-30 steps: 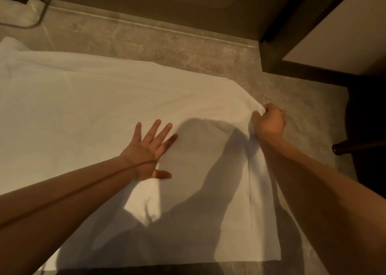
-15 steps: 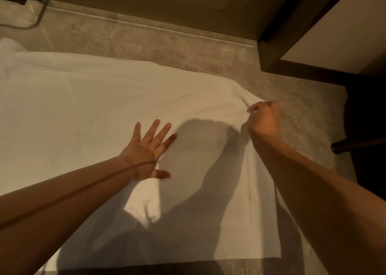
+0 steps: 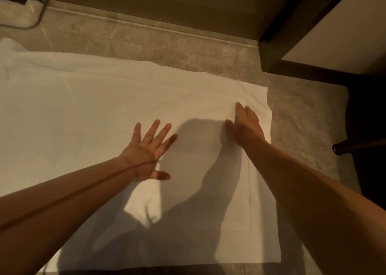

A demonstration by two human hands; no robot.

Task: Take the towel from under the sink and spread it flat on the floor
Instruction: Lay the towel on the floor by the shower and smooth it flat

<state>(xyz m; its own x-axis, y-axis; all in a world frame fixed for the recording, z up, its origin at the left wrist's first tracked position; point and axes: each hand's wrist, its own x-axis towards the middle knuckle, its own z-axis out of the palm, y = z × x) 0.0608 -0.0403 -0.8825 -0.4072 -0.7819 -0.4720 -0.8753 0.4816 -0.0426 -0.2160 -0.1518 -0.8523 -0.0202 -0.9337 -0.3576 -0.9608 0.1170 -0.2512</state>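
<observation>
Pressing my left hand (image 3: 146, 149), fingers spread, on the big white cotton towel (image 3: 83, 111). It's on the grey stone floor (image 3: 302, 118). My right hand (image 3: 245, 126) lies open near its corner.

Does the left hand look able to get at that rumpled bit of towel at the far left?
Probably yes. The left hand lies open and flat on the towel, holding nothing, and only smooth cloth lies between it and the rumpled far-left corner. It would likely need a lean leftward, though.
</observation>
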